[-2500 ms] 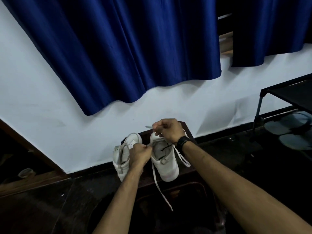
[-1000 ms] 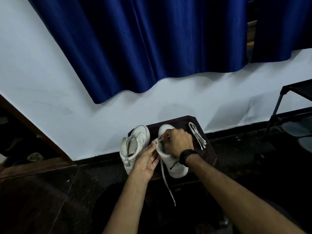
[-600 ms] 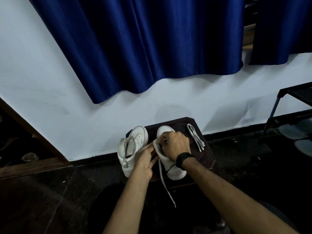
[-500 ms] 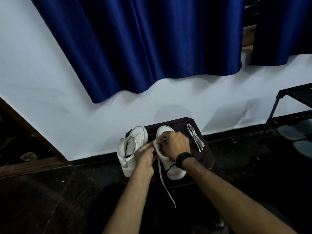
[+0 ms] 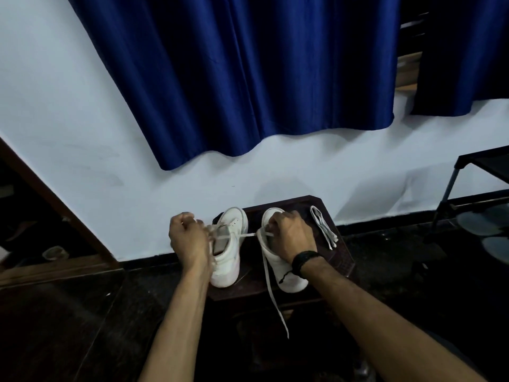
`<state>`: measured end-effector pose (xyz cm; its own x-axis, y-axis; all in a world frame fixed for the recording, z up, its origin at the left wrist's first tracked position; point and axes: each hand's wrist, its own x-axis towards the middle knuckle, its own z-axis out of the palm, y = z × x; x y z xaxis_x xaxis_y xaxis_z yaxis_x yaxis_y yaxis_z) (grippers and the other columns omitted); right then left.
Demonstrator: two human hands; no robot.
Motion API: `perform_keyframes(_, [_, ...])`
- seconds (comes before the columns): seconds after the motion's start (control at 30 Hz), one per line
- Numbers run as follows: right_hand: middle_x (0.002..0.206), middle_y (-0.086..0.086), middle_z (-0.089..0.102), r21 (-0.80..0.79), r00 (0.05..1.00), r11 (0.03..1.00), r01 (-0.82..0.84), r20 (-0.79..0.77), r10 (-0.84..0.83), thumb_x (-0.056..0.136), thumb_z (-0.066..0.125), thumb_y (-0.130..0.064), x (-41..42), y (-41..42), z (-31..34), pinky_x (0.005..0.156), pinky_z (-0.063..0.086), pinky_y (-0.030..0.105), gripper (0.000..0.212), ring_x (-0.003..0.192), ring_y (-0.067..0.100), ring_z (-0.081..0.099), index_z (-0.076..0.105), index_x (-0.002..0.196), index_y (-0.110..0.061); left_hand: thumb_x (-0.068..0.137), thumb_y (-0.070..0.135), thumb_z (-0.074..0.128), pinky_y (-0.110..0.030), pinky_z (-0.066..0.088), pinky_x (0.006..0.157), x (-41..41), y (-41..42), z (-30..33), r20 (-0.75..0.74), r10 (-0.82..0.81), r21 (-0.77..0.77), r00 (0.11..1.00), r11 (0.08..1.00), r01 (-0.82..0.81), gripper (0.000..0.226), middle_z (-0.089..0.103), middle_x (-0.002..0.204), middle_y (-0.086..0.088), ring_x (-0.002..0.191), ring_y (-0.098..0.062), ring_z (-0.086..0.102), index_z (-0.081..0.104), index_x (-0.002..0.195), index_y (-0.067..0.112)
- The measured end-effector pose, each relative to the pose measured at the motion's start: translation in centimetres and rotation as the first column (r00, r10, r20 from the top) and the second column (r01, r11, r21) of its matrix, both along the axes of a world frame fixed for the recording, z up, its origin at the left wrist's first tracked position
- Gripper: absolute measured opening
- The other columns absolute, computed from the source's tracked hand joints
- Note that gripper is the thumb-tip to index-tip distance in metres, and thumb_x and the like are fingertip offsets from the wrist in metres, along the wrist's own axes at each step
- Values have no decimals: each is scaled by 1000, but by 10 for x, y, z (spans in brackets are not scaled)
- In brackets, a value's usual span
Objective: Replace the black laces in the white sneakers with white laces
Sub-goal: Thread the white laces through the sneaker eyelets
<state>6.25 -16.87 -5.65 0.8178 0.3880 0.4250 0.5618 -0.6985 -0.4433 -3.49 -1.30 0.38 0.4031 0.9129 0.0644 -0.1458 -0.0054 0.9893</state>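
A blue curtain (image 5: pixel 248 78) is hanging over the white wall (image 5: pixel 68 119), its hem ending well above the floor. A dark floor (image 5: pixel 68 326) is spreading out to the left of the arms. At the right edge a black metal rack (image 5: pixel 465 172) is standing, well apart from the shoes.

A small dark tabletop (image 5: pixel 341 260) is sitting against the wall, carrying both shoes; its right corner is lying bare beyond the spare lace, and its front edge is showing just below the shoe heels.

The left sneaker (image 5: pixel 228 252) and the right sneaker (image 5: pixel 283 271) are standing side by side, toes toward the wall. No brand or writing is readable on either.

The left hand (image 5: pixel 188 238) is hovering beside the left sneaker, its grip curled tight and pinching one end of the white lace (image 5: pixel 271 293), which is stretching taut across to the right sneaker; the lace's other end is dangling past the tabletop's front edge. The right hand (image 5: pixel 289 235), with a black wristband (image 5: pixel 304 261), is resting on the right sneaker's opening, its grip curled over the collar; what its fingertips are pinching I cannot tell.

A bundled white lace (image 5: pixel 325 227) is lying on the tabletop just right of the right sneaker. A short piece of black lace (image 5: pixel 285 275) is showing on the right sneaker's heel side.
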Motion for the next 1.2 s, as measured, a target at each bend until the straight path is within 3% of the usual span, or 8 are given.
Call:
perform_keyframes(0.1, [74, 4, 67, -149, 989, 988, 46, 149, -23, 78, 62, -43, -4, 0, 5, 68, 43, 36, 27, 78, 28, 59, 62, 77, -16, 85, 25, 50, -37, 52, 75, -10, 4, -7, -631, -41, 396, 775, 841, 368, 18, 70, 91, -8, 90, -35, 66, 67, 81, 24])
perform_keyframes(0.2, [64, 1, 64, -174, 962, 971, 166, 244, -121, 74, 56, -54, -8, -2, 5, 76, 32, 41, 36, 71, 28, 59, 61, 70, -19, 91, 35, 55, -35, 50, 93, -2, -11, -29, -896, -73, 301, 437, 624, 721, 19, 69, 116, -1, 112, -25, 61, 68, 104, 31])
perform_keyframes(0.33, [66, 0, 66, -174, 964, 967, 184, 226, -143, 73, 50, -52, -9, -6, 3, 80, 30, 42, 33, 74, 27, 59, 61, 73, -21, 97, 33, 49, -38, 48, 96, 19, -32, -43, -894, -114, 276, 433, 620, 734, 30, 67, 121, -7, 117, -28, 59, 65, 118, 20])
perform_keyframes(0.47, [69, 1, 67, -198, 970, 961, 191, 191, -153, 66, 60, -58, -11, -5, 2, 81, 33, 42, 40, 78, 28, 60, 63, 75, -20, 95, 35, 57, -29, 41, 58, 26, -43, -44, -744, -372, 142, 556, 724, 675, 32, 69, 76, -14, 62, -21, 56, 65, 79, 8])
perform_keyframes(0.67, [81, 5, 71, -124, 980, 980, 155, 143, -137, 69, 14, -48, -19, -6, 11, 91, 35, 47, 63, 93, 31, 59, 66, 85, -16, 94, 29, 63, -26, 27, 49, 6, -41, -39, -585, -456, 86, 671, 788, 610, 27, 49, 56, 4, 49, -11, 37, 58, 70, 18])
perform_keyframes(0.9, [78, 1, 70, -191, 969, 952, 238, 114, -220, 73, 61, -27, -12, -2, 5, 88, 37, 45, 14, 91, 28, 58, 65, 84, -19, 89, 22, 69, -18, 21, 43, -44, -29, -17, -718, -660, -183, 222, 487, 854, 27, 49, 52, 8, 45, -1, 38, 58, 65, 23])
perform_keyframes(1.1, [81, -1, 69, -96, 970, 971, 219, 126, -206, 71, 19, -28, -15, -2, 3, 90, 34, 45, 49, 92, 27, 58, 64, 85, -20, 85, 33, 73, -19, 25, 47, -53, -22, -22, -877, -421, -371, -230, 291, 882, 26, 56, 61, 7, 55, -5, 41, 62, 64, 23])
perform_keyframes(1.2, [82, -1, 67, -102, 968, 967, 234, 120, -222, 73, 37, -27, -15, -2, 2, 88, 37, 45, 29, 91, 27, 57, 63, 83, -21, 90, 39, 67, -19, 37, 48, -37, -24, -34, -931, -359, -143, 57, 505, 851, 24, 66, 86, 1, 66, -11, 54, 68, 100, 17])
